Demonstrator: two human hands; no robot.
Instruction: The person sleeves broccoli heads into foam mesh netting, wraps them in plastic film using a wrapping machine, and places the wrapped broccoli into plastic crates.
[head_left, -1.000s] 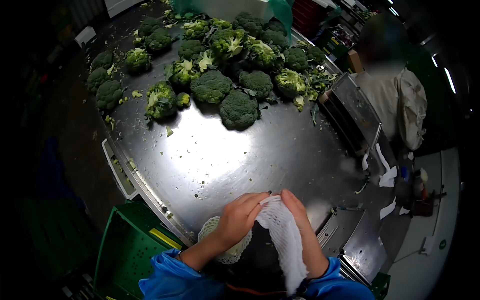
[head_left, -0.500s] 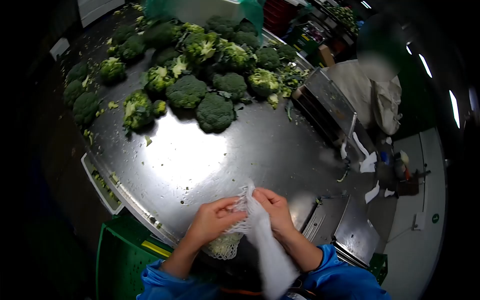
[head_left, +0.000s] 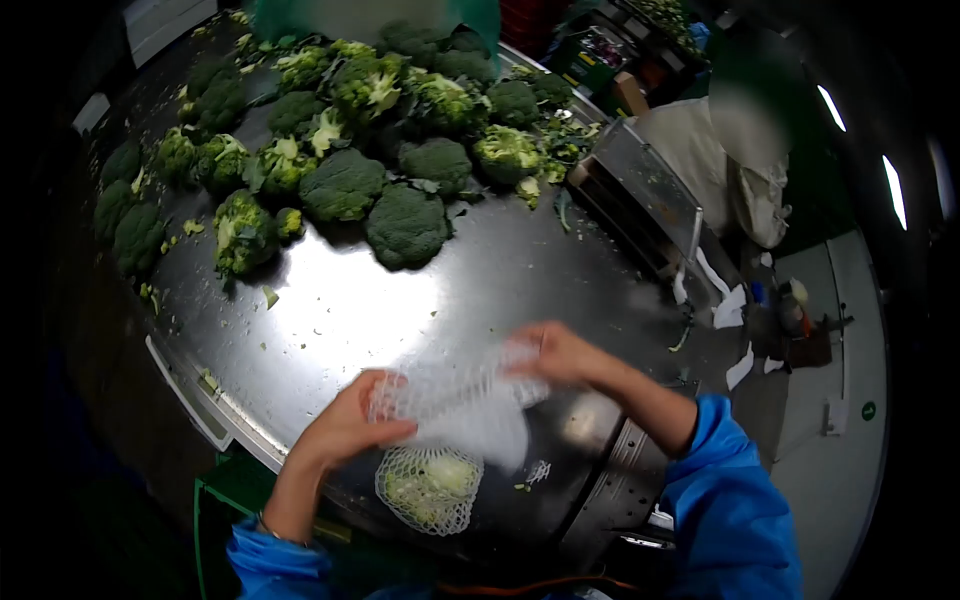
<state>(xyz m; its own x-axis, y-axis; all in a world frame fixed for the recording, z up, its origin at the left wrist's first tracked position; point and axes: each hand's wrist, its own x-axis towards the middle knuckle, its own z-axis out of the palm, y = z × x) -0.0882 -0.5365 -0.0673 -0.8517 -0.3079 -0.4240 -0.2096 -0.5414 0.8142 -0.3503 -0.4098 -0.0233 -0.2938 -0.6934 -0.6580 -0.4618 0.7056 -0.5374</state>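
Between my hands a white net sleeve [head_left: 465,405] is pulled out sideways, blurred by motion, with its loose part hanging down. My left hand [head_left: 340,420] grips its left end, thumb and fingers around the mesh. At the other end, my right hand [head_left: 558,353] pinches the net. Just below, near the table edge, lies a pale yellow-green vegetable head in white netting [head_left: 430,488]; its exact kind is hard to make out. A small scrap of net [head_left: 539,471] lies to its right.
Broccoli heads [head_left: 408,226] are heaped across the far part of the metal table [head_left: 500,270]. A metal box-like fixture [head_left: 640,195] stands on the right. Green crates [head_left: 240,500] sit by the lower left edge. Another person in a pale apron [head_left: 690,150] is at the far right.
My hands have moved apart, right hand to the right and up, left hand to the left, spreading the bunched net sleeve. The netted head beneath now shows more fully.
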